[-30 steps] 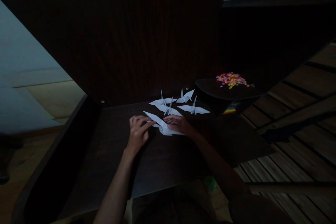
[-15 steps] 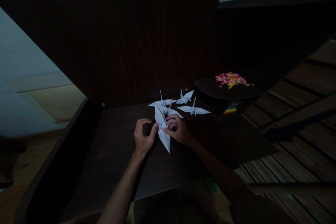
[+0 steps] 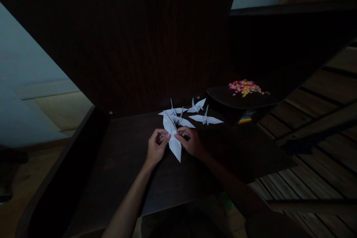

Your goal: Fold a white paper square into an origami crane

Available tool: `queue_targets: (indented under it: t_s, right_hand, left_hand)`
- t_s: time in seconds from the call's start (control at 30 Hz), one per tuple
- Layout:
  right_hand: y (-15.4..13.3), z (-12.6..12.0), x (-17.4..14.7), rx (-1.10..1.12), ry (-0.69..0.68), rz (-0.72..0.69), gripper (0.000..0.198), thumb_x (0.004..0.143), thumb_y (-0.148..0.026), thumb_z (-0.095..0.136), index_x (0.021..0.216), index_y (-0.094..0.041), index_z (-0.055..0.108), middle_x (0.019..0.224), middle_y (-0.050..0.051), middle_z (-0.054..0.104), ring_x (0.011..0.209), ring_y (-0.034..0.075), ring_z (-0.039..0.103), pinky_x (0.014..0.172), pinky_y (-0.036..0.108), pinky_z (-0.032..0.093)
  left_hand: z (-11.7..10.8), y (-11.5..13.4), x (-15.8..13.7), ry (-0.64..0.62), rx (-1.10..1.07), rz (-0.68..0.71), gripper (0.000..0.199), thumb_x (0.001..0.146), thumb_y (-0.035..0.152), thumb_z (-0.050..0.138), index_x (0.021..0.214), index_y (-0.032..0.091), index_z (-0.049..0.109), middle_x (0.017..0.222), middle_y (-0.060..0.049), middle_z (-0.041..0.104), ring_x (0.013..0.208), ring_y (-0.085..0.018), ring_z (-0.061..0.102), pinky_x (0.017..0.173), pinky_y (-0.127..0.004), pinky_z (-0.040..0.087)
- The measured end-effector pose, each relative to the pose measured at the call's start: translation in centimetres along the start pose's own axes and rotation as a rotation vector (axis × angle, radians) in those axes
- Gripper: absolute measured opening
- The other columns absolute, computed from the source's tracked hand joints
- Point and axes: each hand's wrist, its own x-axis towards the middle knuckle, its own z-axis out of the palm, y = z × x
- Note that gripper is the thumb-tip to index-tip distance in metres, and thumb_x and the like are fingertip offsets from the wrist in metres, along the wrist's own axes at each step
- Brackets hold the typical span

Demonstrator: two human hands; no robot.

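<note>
The left hand (image 3: 157,145), at the centre of the frame just below the middle, pinches the left edge of a white folded paper (image 3: 174,148) between thumb and fingers. The right hand (image 3: 192,143) grips the right edge of the same paper, thumb nearest the camera. The paper lies between the two hands, one long point toward the bottom of the frame and the other toward the top, where it overlaps a white paper crane (image 3: 184,121) in the picture.

Three more white cranes sit around that one: a back-left crane (image 3: 178,111), a back-right crane (image 3: 197,106) and a right-hand crane (image 3: 212,119), all on the dark wooden tabletop (image 3: 119,163). Behind them a dark upright panel (image 3: 145,44) fills the upper middle of the frame.

Right of centre, a rounded shelf (image 3: 223,96) carries a heap of small pink, red and yellow pieces (image 3: 245,87). Below the shelf shows a rainbow-striped item (image 3: 245,118), too dim to identify. Wooden slats (image 3: 304,178) run down the right side; a pale wall (image 3: 25,52) stands at the left.
</note>
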Motion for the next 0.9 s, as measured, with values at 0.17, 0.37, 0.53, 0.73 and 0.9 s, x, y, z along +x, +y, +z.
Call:
queue_targets:
  t_s: [0.17, 0.37, 0.53, 0.73, 0.9]
  right_hand:
    - [0.3, 0.1, -0.2, -0.089, 0.034, -0.084, 0.017, 0.085, -0.028, 0.063, 0.099, -0.019, 0.060, 0.088, 0.005, 0.069, 0.075, 0.017, 0.066, 0.067, 0.029, 0.054]
    - [-0.1, 0.1, -0.3, -0.228, 0.013, -0.373, 0.013, 0.093, -0.018, 0.051, 0.099, -0.021, 0.062, 0.085, 0.005, 0.069, 0.078, 0.018, 0.065, 0.072, 0.032, 0.054]
    - [0.0, 0.3, -0.3, -0.317, 0.003, -0.527, 0.018, 0.092, -0.012, 0.049, 0.103, -0.020, 0.062, 0.082, 0.006, 0.069, 0.074, 0.018, 0.064, 0.067, 0.031, 0.054]
    - [0.3, 0.4, -0.6, -0.384, 0.006, -0.570, 0.022, 0.093, -0.012, 0.046, 0.106, -0.018, 0.063, 0.084, 0.008, 0.069, 0.073, 0.018, 0.065, 0.068, 0.031, 0.055]
    - [0.4, 0.1, -0.7, -0.399, -0.008, -0.565, 0.023, 0.093, -0.013, 0.047, 0.108, -0.020, 0.063, 0.086, 0.007, 0.071, 0.076, 0.018, 0.067, 0.071, 0.034, 0.057]
  left_hand:
    - [0.0, -0.3, -0.2, -0.021, 0.124, 0.052, 0.020, 0.080, 0.030, 0.069, 0.094, 0.017, 0.064, 0.084, -0.003, 0.062, 0.074, -0.013, 0.059, 0.068, -0.023, 0.050]
    - [-0.1, -0.8, -0.1, 0.021, 0.138, 0.106, 0.028, 0.070, 0.028, 0.078, 0.089, 0.017, 0.060, 0.089, -0.002, 0.058, 0.071, -0.011, 0.058, 0.064, -0.022, 0.051]
    - [-0.1, -0.5, -0.2, -0.017, 0.102, 0.007, 0.029, 0.071, 0.026, 0.075, 0.093, 0.017, 0.058, 0.076, 0.001, 0.058, 0.064, -0.009, 0.056, 0.060, -0.020, 0.049]
    - [-0.1, 0.1, -0.3, -0.015, 0.146, 0.004, 0.026, 0.072, 0.022, 0.072, 0.093, 0.016, 0.058, 0.076, 0.001, 0.059, 0.064, -0.010, 0.057, 0.062, -0.021, 0.050]
    - [-0.1, 0.3, -0.3, -0.013, 0.132, -0.002, 0.023, 0.072, 0.022, 0.072, 0.092, 0.016, 0.060, 0.084, -0.001, 0.057, 0.065, -0.009, 0.058, 0.059, -0.020, 0.051]
